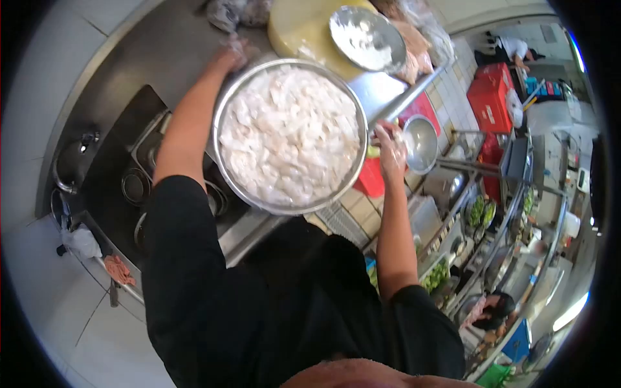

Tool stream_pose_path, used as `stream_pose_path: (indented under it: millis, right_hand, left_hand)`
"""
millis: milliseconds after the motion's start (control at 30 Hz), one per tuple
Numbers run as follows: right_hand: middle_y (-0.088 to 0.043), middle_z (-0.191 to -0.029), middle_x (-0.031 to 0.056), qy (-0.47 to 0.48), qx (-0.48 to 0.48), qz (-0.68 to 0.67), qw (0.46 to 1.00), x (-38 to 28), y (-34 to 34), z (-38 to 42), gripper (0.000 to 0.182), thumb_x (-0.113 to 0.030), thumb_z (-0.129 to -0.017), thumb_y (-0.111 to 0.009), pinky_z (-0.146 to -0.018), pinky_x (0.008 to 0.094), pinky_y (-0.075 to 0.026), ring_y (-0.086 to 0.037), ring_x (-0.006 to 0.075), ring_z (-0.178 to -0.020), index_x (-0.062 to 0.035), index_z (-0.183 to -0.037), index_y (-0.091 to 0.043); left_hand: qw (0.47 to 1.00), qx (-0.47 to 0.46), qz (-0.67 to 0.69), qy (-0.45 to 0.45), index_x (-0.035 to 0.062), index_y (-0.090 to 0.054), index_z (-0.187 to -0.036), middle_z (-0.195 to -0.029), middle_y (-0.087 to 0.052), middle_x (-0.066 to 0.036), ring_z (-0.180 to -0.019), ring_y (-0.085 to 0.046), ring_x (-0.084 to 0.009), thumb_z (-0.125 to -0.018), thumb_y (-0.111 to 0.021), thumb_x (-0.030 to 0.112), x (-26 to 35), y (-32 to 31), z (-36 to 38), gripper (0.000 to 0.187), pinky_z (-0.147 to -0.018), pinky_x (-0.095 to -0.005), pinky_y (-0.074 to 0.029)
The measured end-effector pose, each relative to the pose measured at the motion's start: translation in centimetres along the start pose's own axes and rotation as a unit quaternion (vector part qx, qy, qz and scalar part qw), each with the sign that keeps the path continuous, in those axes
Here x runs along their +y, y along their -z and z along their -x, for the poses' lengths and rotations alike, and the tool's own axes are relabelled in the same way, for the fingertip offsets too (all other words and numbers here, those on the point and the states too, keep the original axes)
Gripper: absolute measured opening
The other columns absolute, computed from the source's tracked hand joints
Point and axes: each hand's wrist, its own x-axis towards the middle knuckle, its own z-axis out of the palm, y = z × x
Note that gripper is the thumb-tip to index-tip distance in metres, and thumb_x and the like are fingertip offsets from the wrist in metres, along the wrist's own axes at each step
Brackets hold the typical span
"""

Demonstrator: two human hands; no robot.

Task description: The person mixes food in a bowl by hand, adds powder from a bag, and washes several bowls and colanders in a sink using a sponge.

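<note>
A wide metal basin [221,107] is filled nearly to the rim with pale, wet, slippery-looking slices, perhaps fish or meat [291,136]. My left hand [238,54], seemingly in a thin clear glove, is closed at the basin's upper left rim; its fingers are partly hidden. On the right side, my right hand [392,147] has its fingers bent against the rim, with shiny wet film or clear plastic over them. Beyond the basin, a metal bowl of white powder [367,39] stands on a round, yellowish chopping block [291,29].
A sink [107,165] with a tap [81,145] and strainers lies left. Bagged pinkish meat [414,48] is beside the block. An empty-looking metal bowl [422,145] stands right, near red crates [488,100] and vegetable racks. Two other people work farther off.
</note>
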Motion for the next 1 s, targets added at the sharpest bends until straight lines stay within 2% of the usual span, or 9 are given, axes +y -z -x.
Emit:
stream_pose_path:
  millis: [167, 333, 433, 467, 600, 700, 800, 900, 1000]
  right_hand:
    - [-0.061, -0.09, 0.0115, 0.003, -0.046, 0.094, 0.994, -3.2, -1.5, 0.9, 0.029, -0.021, -0.079, -0.062, -0.072, 0.0301, -0.048, -0.06, 0.0185, -0.078, -0.0012, -0.101, -0.061]
    - [-0.06, -0.094, 0.0133, 0.122, -0.095, 0.09, 0.984, -3.3, -4.4, 0.6, 0.037, -0.02, -0.076, -0.066, -0.078, 0.033, -0.046, -0.057, 0.023, -0.09, -0.0038, -0.108, -0.058]
    - [-0.06, -0.097, 0.0159, 0.168, -0.075, 0.113, 0.976, -4.6, -5.7, 0.9, 0.037, -0.02, -0.074, -0.067, -0.079, 0.0343, -0.046, -0.058, 0.0268, -0.09, -0.0037, -0.107, -0.058]
    - [-0.057, -0.103, 0.016, 0.165, -0.083, 0.122, 0.975, -4.5, -5.6, 1.3, 0.036, -0.018, -0.077, -0.066, -0.081, 0.0333, -0.047, -0.058, 0.0255, -0.094, -0.0035, -0.11, -0.058]
    - [-0.057, -0.103, 0.0146, 0.145, -0.093, 0.14, 0.975, -3.5, -4.6, 2.6, 0.035, -0.017, -0.077, -0.066, -0.083, 0.0334, -0.047, -0.058, 0.0246, -0.094, -0.0031, -0.109, -0.058]
    - [-0.058, -0.098, 0.0165, 0.127, -0.082, 0.108, 0.983, -3.0, -3.8, 3.0, 0.032, -0.015, -0.075, -0.065, -0.079, 0.0338, -0.048, -0.059, 0.0269, -0.087, -0.0015, -0.103, -0.059]
    - [-0.058, -0.098, 0.0156, 0.12, -0.081, 0.122, 0.982, -3.2, -3.7, 3.3, 0.032, -0.015, -0.075, -0.066, -0.077, 0.0338, -0.049, -0.06, 0.0258, -0.086, -0.0015, -0.103, -0.059]
    - [-0.058, -0.097, 0.0165, 0.143, -0.069, 0.135, 0.978, -3.1, -4.4, 3.4, 0.032, -0.017, -0.075, -0.065, -0.078, 0.0354, -0.048, -0.059, 0.0281, -0.086, -0.0026, -0.103, -0.059]
    - [-0.058, -0.097, 0.0181, 0.16, -0.069, 0.167, 0.97, -3.2, -4.5, 3.9, 0.032, -0.017, -0.074, -0.064, -0.079, 0.0374, -0.046, -0.058, 0.0315, -0.087, -0.0037, -0.103, -0.058]
  left_hand:
    - [0.994, 0.029, 0.013, -0.104, 0.0167, -0.06, -0.109, -0.11, -0.058, -0.012, -0.1, -0.058, -0.0332, -0.081, -0.053, 0.024, 1.7, 1.4, 3.9, 0.03, -0.081, -0.0409, -0.048]
    - [0.999, -0.042, 0.007, -0.02, 0.012, -0.063, -0.099, -0.099, -0.064, -0.014, -0.091, -0.06, -0.0357, -0.082, -0.053, 0.028, 2.3, 1.5, 3.8, 0.025, -0.079, -0.0385, -0.049]
    - [0.994, 0.007, 0.099, 0.04, 0.0081, -0.065, -0.092, -0.087, -0.065, -0.017, -0.082, -0.062, -0.0311, -0.074, -0.062, 0.028, 2.1, 2.8, 4.5, 0.027, -0.074, -0.0373, -0.048]
    - [0.977, 0.016, 0.168, 0.133, 0.0075, -0.064, -0.094, -0.09, -0.065, -0.017, -0.081, -0.062, -0.0265, -0.073, -0.064, 0.029, 3.3, 4.4, 5.7, 0.03, -0.073, -0.0342, -0.048]
    - [0.936, 0.1, 0.328, 0.077, 0.0038, -0.061, -0.096, -0.088, -0.064, -0.014, -0.078, -0.061, -0.0207, -0.078, -0.064, 0.019, -3.3, 2.8, 5.5, 0.024, -0.069, -0.0284, -0.047]
    - [0.924, 0.08, 0.371, 0.044, 0.005, -0.061, -0.1, -0.097, -0.065, -0.011, -0.083, -0.061, -0.0191, -0.076, -0.064, 0.026, -1.9, 6.0, 7.8, 0.032, -0.076, -0.0291, -0.049]
    - [0.974, 0.034, 0.225, 0.012, 0.0064, -0.06, -0.104, -0.1, -0.065, -0.012, -0.09, -0.062, -0.0226, -0.077, -0.062, 0.03, -0.9, 3.9, 6.0, 0.036, -0.079, -0.0328, -0.049]
    - [0.991, 0.002, 0.076, 0.106, 0.0077, -0.059, -0.106, -0.105, -0.064, -0.013, -0.097, -0.061, -0.0279, -0.078, -0.057, 0.035, 3.9, 2.9, 5.7, 0.04, -0.083, -0.0383, -0.047]
    - [0.998, -0.02, 0.003, 0.055, 0.0093, -0.058, -0.107, -0.11, -0.062, -0.014, -0.102, -0.058, -0.0319, -0.079, -0.054, 0.037, 2.5, -0.5, 3.0, 0.04, -0.087, -0.0426, -0.045]
